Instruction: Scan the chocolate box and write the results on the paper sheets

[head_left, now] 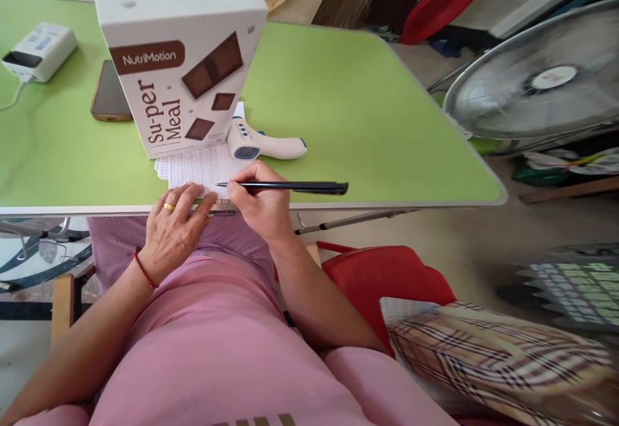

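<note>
My right hand [265, 203] pinches a black pen [309, 187], its tip over a sheet of paper [193, 167] covered with rows of small handwriting. With fingers stretched out, my left hand [176, 223] lies flat at the table's front edge and rests on the paper's lower part. A white and brown box [181, 65] marked "NutriMotion" stands upright at the back of the paper and hides part of it. Just right of the box lies a white and blue infrared thermometer [264, 142], above my right hand.
On the green table [348, 104] a phone [111, 94] lies left of the box, and a white device [41, 51] with a cable lies farther left. A large fan [536, 78] stands at the right. Below are a red chair [387, 274] and a plaid bag [503, 355].
</note>
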`<state>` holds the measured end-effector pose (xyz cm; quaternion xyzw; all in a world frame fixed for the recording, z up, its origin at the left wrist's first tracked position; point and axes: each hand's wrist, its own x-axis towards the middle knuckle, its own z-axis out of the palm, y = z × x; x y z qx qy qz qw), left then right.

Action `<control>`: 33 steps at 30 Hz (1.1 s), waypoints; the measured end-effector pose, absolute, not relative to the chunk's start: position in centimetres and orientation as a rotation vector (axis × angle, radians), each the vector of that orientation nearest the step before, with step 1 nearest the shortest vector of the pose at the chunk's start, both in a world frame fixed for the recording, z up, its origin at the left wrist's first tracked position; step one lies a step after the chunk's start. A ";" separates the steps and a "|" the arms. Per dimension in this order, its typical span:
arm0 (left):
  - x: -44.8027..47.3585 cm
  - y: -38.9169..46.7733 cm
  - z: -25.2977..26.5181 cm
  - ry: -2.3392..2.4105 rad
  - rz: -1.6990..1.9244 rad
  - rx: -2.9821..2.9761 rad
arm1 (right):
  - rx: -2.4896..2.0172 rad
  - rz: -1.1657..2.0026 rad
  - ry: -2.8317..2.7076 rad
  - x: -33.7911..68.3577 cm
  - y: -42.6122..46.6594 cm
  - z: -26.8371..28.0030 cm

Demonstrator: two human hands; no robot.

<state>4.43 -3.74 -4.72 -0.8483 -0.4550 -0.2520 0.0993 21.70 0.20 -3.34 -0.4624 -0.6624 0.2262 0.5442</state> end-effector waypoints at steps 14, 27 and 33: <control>4.6 -3.7 -4.7 -1.275 -0.739 -2.438 | -1.103 0.431 -1.700 21.5 0.2 -3.6; 4.6 -3.8 -4.7 -1.288 -0.757 -2.456 | -1.107 0.410 -1.745 21.4 0.2 -3.7; 4.6 -3.8 -4.6 -1.334 -0.752 -2.498 | -1.148 0.438 -1.736 21.4 0.2 -3.6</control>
